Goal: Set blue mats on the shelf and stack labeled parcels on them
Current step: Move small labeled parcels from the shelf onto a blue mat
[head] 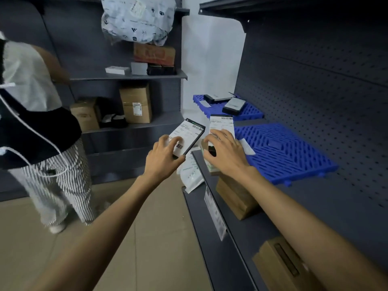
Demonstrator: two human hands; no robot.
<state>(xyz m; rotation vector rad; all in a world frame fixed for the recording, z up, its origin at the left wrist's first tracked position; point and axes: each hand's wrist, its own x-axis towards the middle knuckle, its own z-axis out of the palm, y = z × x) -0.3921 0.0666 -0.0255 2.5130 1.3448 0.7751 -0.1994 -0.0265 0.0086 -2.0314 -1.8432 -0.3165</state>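
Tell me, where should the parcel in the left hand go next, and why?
Probably onto the near mat. The left hand grips a labeled parcel close by, most of that mat is bare, and the far mat already carries parcels. The right hand holds a second parcel.

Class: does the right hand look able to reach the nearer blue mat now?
Probably yes: the right hand, gripping a labelled parcel, is beside the nearer blue mat; only a paper slip between.
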